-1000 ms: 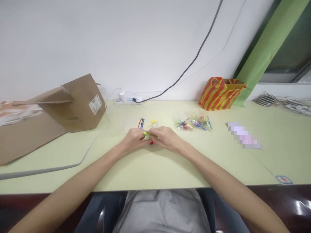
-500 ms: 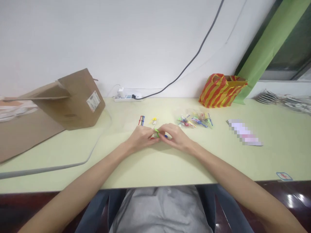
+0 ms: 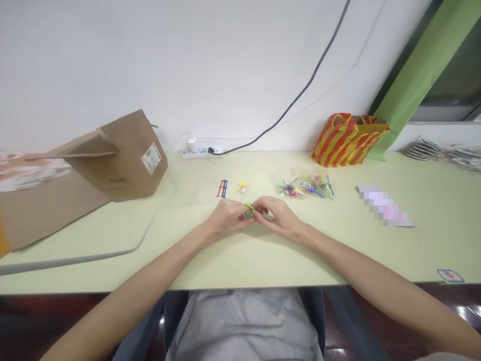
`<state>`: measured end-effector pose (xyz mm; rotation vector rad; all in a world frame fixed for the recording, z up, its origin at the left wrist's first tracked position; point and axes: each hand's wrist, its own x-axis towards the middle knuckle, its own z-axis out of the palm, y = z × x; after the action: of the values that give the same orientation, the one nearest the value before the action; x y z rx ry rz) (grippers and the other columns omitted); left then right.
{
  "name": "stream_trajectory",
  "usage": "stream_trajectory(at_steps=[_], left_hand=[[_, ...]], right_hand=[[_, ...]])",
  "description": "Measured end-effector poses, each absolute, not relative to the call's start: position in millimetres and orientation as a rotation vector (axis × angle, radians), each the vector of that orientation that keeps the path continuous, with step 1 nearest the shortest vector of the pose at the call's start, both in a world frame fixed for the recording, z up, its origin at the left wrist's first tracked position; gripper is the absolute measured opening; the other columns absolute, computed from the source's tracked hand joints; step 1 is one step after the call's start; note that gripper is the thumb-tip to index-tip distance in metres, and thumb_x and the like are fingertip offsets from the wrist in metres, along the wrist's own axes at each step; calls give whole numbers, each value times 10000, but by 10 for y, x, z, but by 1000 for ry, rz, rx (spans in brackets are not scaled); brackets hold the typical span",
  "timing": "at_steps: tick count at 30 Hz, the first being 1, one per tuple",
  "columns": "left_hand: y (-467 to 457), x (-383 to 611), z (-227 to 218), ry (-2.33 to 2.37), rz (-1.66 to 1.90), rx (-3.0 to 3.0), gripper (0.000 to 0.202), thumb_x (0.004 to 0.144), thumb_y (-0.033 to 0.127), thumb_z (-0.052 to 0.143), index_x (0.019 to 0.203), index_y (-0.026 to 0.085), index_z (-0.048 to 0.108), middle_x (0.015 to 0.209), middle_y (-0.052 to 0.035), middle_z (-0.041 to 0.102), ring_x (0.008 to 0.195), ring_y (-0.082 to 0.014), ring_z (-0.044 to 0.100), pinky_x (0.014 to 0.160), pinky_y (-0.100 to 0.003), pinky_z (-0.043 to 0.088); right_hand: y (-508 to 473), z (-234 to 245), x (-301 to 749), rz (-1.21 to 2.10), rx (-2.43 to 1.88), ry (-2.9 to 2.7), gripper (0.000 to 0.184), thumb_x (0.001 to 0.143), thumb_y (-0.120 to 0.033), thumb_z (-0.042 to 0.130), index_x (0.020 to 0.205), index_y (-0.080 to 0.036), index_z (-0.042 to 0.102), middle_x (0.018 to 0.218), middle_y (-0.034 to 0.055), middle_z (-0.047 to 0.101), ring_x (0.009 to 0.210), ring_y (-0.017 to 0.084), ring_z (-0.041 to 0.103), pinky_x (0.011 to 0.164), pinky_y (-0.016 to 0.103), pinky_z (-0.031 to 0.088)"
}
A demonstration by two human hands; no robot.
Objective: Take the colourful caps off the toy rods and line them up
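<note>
1. A small bright green piece [image 3: 250, 208] is held just above or on the table [image 3: 240, 263], between both hands, near its front-middle; contact with the tabletop can't be told.
2. By the left hand [image 3: 228, 216], the piece is pinched from its left side, fingers bent; the exact grip is partly hidden.
3. By the right hand [image 3: 278, 215], it is pinched between thumb and fingertips from the other side.
4. Small red and blue bits are glimpsed among the fingers; their shapes can't be made out.
5. Just beyond the left hand, three thin rods [image 3: 223, 189], red, dark and blue, are laid side by side.
6. To the right of the rods, a small yellow piece [image 3: 242, 185] is seen, with pale bits beside it.
7. Farther right, clear bags [image 3: 305, 188] are filled with multicoloured pieces.
8. A pixelated slip [image 3: 385, 206] is placed right of those.
9. At the back, a red-and-yellow striped bag [image 3: 340, 145] is stood near the wall; a black cable [image 3: 295, 102] is plugged into a white power strip [image 3: 201, 154].
10. At left, an open cardboard box [image 3: 130, 165] is tilted, a white label stuck on it.
</note>
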<state>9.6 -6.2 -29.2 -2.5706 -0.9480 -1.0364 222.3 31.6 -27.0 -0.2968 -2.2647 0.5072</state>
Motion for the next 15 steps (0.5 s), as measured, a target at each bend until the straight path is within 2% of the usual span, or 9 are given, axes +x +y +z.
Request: stream_trajectory(at_steps=[8, 13, 15], left_hand=[[-76, -71, -231, -986, -1124, -2618, 330, 954, 342, 618, 675, 181, 548, 481, 75, 462, 425, -64, 420, 464, -216, 299], [-136, -40, -232, -978, -1083, -2688, 312, 935, 274, 603, 662, 190, 477, 514, 71, 477, 453, -64, 441, 484, -211, 315], [-159, -7, -204, -951, -1021, -2675, 301, 937, 275, 589, 671, 195, 472, 515, 67, 484, 456, -74, 454, 488, -217, 321]], right_hand=[[217, -181, 2084, 612, -367, -2217, 103, 1002, -292, 523, 947, -209, 549, 801, 20, 625, 718, 154, 555, 693, 291, 443], [166, -150, 2036, 862, -399, -2150, 128, 949, -272, 551, 856, -217, 482, 693, -33, 535, 627, 122, 490, 617, 259, 410], [173, -134, 2050, 1043, -398, -2130, 181, 957, -312, 558, 838, -222, 455, 661, -43, 525, 593, 114, 478, 579, 246, 396]])
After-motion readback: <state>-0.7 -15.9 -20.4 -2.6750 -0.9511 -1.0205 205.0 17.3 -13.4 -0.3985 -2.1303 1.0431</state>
